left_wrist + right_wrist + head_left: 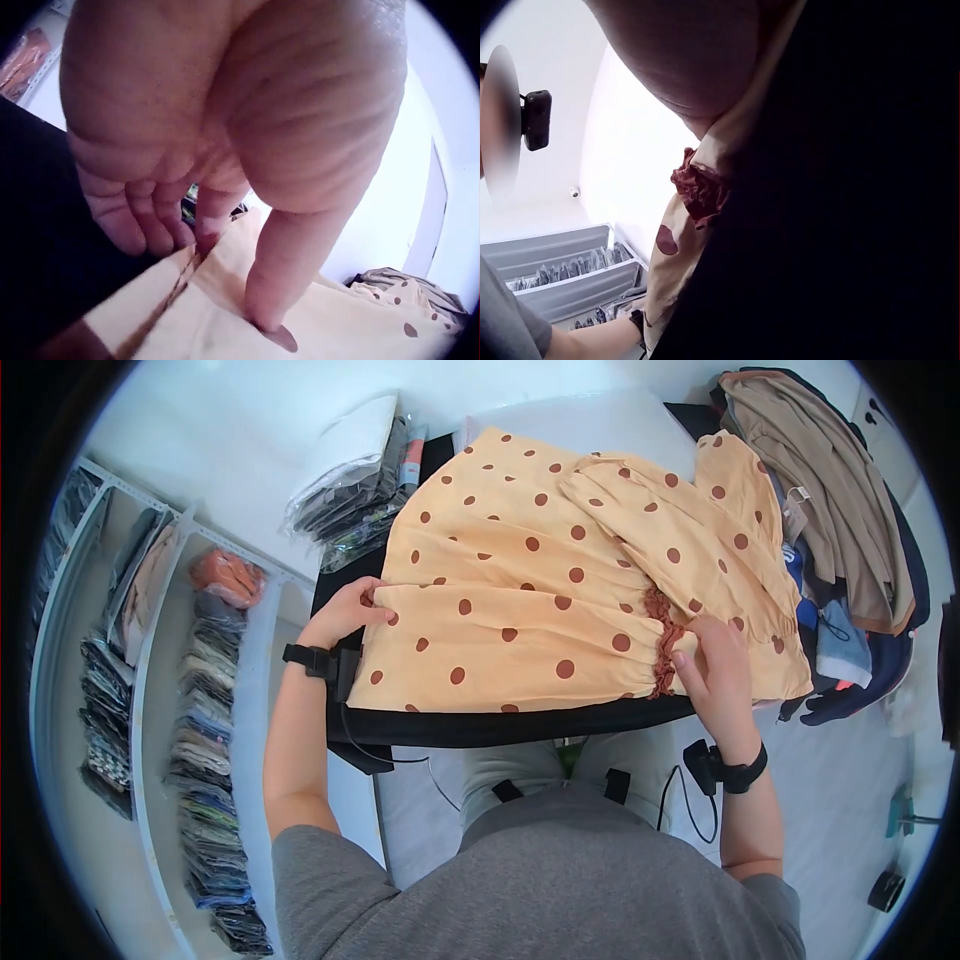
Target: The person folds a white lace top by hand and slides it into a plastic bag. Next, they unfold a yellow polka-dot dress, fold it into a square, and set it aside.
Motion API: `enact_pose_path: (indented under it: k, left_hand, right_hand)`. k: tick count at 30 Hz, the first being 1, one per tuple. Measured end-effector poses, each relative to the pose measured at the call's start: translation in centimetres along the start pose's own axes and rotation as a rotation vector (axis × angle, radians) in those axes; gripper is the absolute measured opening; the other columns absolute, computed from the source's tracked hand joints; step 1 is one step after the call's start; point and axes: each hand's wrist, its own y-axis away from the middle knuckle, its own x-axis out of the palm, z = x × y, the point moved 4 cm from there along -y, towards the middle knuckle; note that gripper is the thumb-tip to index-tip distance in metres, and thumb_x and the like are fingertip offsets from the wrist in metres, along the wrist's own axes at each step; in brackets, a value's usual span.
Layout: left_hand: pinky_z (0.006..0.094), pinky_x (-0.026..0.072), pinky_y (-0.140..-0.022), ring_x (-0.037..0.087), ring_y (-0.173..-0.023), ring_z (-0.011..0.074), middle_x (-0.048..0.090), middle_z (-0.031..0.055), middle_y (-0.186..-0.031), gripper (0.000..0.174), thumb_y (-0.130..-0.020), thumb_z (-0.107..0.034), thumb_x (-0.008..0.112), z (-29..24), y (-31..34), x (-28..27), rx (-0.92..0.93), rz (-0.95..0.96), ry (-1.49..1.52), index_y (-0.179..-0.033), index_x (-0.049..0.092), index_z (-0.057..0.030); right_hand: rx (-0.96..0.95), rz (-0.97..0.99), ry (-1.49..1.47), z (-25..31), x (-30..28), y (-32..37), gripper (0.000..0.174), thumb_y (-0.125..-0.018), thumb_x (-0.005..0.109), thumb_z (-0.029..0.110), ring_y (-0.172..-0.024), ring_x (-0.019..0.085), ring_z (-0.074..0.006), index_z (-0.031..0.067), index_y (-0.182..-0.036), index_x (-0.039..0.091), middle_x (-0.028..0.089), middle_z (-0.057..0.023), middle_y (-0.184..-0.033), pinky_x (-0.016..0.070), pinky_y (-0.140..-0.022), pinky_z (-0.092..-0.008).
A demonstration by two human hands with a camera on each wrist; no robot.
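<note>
A pale yellow dress (500, 590) with brown polka dots lies across the black-covered table, its skirt toward the left and its gathered waist toward the right. My left hand (345, 615) pinches the skirt's left edge between thumb and index finger. In the left wrist view the other fingers of that hand hang below the palm, beside the cloth (217, 307). At the waist, my right hand (720, 670) grips the fabric by the brown ruffled trim (662, 655), thumb on top. The right wrist view shows the ruffle (699, 187) close to the hand; the fingertips are hidden there.
Bagged clothes (360, 490) are stacked at the table's back left. A heap of garments, with a tan one (820, 490) on top, lies at the right. Shelves (150, 690) of packed clothes stand to the left. Cables (690, 800) hang from both wrist cameras.
</note>
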Motion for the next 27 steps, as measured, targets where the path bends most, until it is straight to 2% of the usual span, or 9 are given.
enact_pose_path:
  k: [2, 5, 7, 11, 16, 18, 22, 24, 27]
  left_hand:
    - [0.0257, 0.0440, -0.081, 0.056, -0.088, 0.0118, 0.061, 0.0026, -0.093, 0.027, -0.078, -0.002, 0.065, 0.5, -0.2, -0.4, -0.045, -0.012, -0.114, -0.104, 0.057, 0.0001]
    - [0.0255, 0.0436, -0.081, 0.056, -0.087, 0.0115, 0.061, 0.0016, -0.089, 0.019, -0.081, -0.005, 0.064, -0.6, 0.2, -1.4, 0.106, -0.062, -0.198, -0.099, 0.059, -0.0003]
    - [0.0248, 0.0441, -0.081, 0.056, -0.088, 0.0102, 0.062, 0.0021, -0.092, 0.018, -0.084, -0.007, 0.062, -2.6, 1.1, -2.1, 0.160, -0.069, 0.039, -0.101, 0.057, -0.0001]
    - [0.0237, 0.0454, -0.079, 0.057, -0.086, 0.0084, 0.063, 0.0022, -0.092, 0.021, -0.089, -0.009, 0.058, -4.8, -0.7, -3.0, 0.261, -0.088, 0.058, -0.108, 0.053, -0.0008]
    - [0.0249, 0.0448, -0.078, 0.056, -0.084, 0.0088, 0.062, 0.0014, -0.090, 0.021, -0.088, -0.011, 0.059, -1.4, -4.9, -0.4, 0.113, 0.111, -0.086, -0.105, 0.055, -0.0004]
    - [0.0249, 0.0455, -0.077, 0.057, -0.084, 0.0094, 0.062, 0.0025, -0.090, 0.022, -0.087, -0.009, 0.058, -1.3, -5.0, 0.2, 0.077, -0.020, -0.114, -0.106, 0.055, 0.0010]
    - [0.0241, 0.0470, -0.070, 0.059, -0.079, 0.0109, 0.063, 0.0052, -0.087, 0.020, -0.086, -0.008, 0.059, -1.2, -3.8, 0.0, 0.060, -0.058, -0.235, -0.103, 0.054, 0.0016]
    - [0.0286, 0.0487, -0.068, 0.061, -0.077, 0.0149, 0.064, 0.0089, -0.083, 0.022, -0.080, -0.011, 0.066, 0.0, -4.1, -0.2, 0.082, -0.136, -0.206, -0.094, 0.054, 0.0015]
    - [0.0316, 0.0466, -0.063, 0.058, -0.067, 0.0190, 0.059, 0.0097, -0.077, 0.031, -0.078, -0.012, 0.068, -0.4, -3.8, -0.5, 0.084, -0.283, -0.514, -0.099, 0.049, -0.0007]
  right_hand:
    - [0.006, 0.010, -0.004, 0.0, 0.1, 0.0, 0.034, -0.083, 0.063, 0.027, -0.106, 0.052, -0.0336, 0.0037, -0.106, 0.055, 0.058, -0.0142, -0.107, 0.0329, -0.100, -0.0492]
    - [0.012, 0.011, 0.011, 0.0, 0.2, 0.0, 0.033, -0.083, 0.063, 0.026, -0.105, 0.052, -0.0338, 0.0042, -0.106, 0.055, 0.058, -0.0143, -0.107, 0.0327, -0.100, -0.0496]
    - [0.026, 0.015, 0.021, 0.0, 0.2, 0.0, 0.033, -0.083, 0.063, 0.026, -0.106, 0.052, -0.0339, 0.0045, -0.107, 0.055, 0.057, -0.0147, -0.107, 0.0325, -0.101, -0.0498]
    - [0.003, 0.000, 0.055, 0.1, 0.4, 0.1, 0.033, -0.083, 0.063, 0.026, -0.106, 0.051, -0.0342, 0.0044, -0.107, 0.055, 0.057, -0.0148, -0.108, 0.0324, -0.101, -0.0499]
    - [0.015, 0.019, 0.059, 0.2, 0.2, -0.1, 0.034, -0.083, 0.063, 0.025, -0.107, 0.051, -0.0343, 0.0041, -0.108, 0.055, 0.057, -0.0150, -0.108, 0.0330, -0.100, -0.0488]
    - [0.029, 0.019, 0.041, 0.2, 0.2, -0.1, 0.034, -0.083, 0.063, 0.025, -0.106, 0.051, -0.0344, 0.0042, -0.108, 0.055, 0.057, -0.0151, -0.108, 0.0330, -0.100, -0.0485]
    - [0.049, 0.012, 0.014, 0.4, 0.0, -0.3, 0.033, -0.082, 0.063, 0.026, -0.104, 0.052, -0.0348, 0.0048, -0.107, 0.055, 0.058, -0.0154, -0.106, 0.0339, -0.099, -0.0472]
    - [0.098, 0.000, 0.002, 0.0, 0.2, -0.2, 0.037, -0.081, 0.065, 0.027, -0.103, 0.053, -0.0345, 0.0056, -0.110, 0.054, 0.058, -0.0144, -0.105, 0.0359, -0.097, -0.0461]
    - [0.046, -0.023, 0.054, 0.5, 0.2, -0.3, 0.038, -0.083, 0.062, 0.028, -0.103, 0.053, -0.0310, 0.0073, -0.114, 0.054, 0.058, -0.0124, -0.104, 0.0355, -0.098, -0.0466]
